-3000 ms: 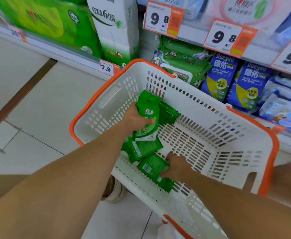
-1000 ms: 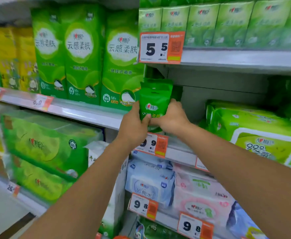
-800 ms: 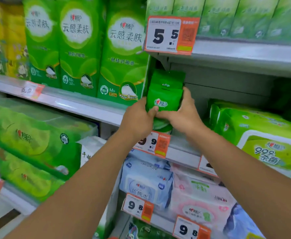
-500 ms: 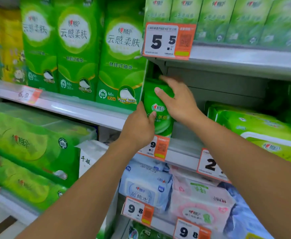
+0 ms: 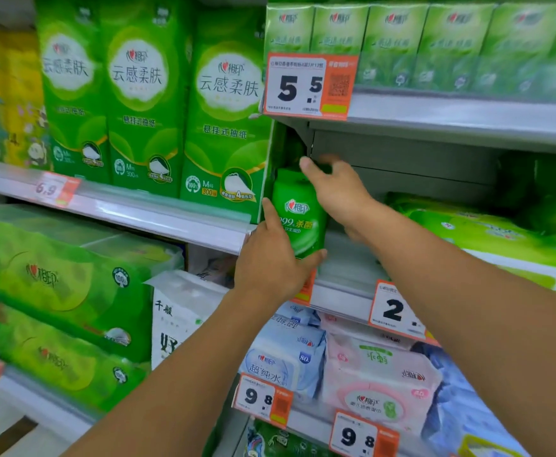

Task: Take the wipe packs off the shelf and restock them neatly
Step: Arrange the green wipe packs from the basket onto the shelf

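A small green wipe pack (image 5: 298, 216) stands upright at the left end of the middle shelf (image 5: 346, 291), against the side of a tall green tissue pack. My left hand (image 5: 268, 272) holds its lower left corner, index finger up the left side and thumb under the bottom edge. My right hand (image 5: 337, 192) wraps the top and right side, fingers reaching over the top toward the back. More green packs behind the front one are mostly hidden by my right hand.
Tall green tissue packs (image 5: 227, 110) stand directly left. A large green wipe pack (image 5: 487, 239) lies to the right. An upper shelf with a 5.5 price tag (image 5: 309, 85) hangs close overhead. Blue and pink wipe packs (image 5: 379, 374) fill the shelf below.
The packs came out of the basket and up to the middle shelf. Over the last second they went deeper into the shelf corner, and my right hand slid from the front to the top.
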The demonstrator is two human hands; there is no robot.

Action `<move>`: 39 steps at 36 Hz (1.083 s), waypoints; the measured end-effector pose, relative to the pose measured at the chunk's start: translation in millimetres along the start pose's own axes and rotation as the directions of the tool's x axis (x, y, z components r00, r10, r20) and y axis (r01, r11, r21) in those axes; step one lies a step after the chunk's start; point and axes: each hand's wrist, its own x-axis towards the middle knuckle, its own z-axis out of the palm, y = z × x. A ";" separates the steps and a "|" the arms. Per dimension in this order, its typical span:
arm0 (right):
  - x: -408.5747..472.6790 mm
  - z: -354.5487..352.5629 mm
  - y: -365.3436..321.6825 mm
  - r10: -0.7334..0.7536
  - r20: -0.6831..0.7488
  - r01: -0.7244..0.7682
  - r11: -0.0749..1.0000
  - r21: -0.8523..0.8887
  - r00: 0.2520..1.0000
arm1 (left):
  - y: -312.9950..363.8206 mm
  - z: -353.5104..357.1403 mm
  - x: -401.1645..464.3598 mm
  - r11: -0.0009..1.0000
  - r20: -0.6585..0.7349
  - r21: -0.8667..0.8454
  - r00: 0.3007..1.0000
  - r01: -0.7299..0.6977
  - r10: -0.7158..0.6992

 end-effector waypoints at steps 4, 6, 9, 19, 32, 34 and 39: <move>-21.7 15.6 21.9 0.319 -0.001 -0.297 0.884 0.361 0.948 | 1.8 -0.3 6.8 0.998 -0.005 0.047 0.999 0.040 -0.040; -27.1 20.5 33.2 0.344 0.209 -0.403 0.785 0.470 0.915 | 3.6 0.1 9.0 0.997 -0.016 0.062 0.999 0.053 -0.052; -27.1 20.3 25.3 0.260 0.411 -0.454 0.739 0.498 0.874 | 6.8 0.7 7.3 0.991 -0.032 0.128 0.999 0.039 -0.035; -29.3 12.0 10.8 0.293 0.537 -0.580 0.639 0.505 0.791 | -4.3 -2.7 -1.9 0.937 -0.085 0.335 0.987 -0.104 0.139; -32.3 29.1 -1.4 0.371 0.403 -0.546 0.628 0.555 0.836 | -28.3 19.0 -4.2 0.887 -0.143 0.377 0.929 -0.267 0.341; -32.7 28.8 3.3 0.366 0.376 -0.524 0.633 0.570 0.851 | -27.2 15.5 -6.1 0.896 -0.125 0.358 0.937 -0.263 0.326; -36.2 19.0 8.6 0.437 0.126 -0.443 0.770 0.459 0.890 | -23.6 5.9 -19.4 0.911 -0.104 0.313 0.944 -0.267 0.312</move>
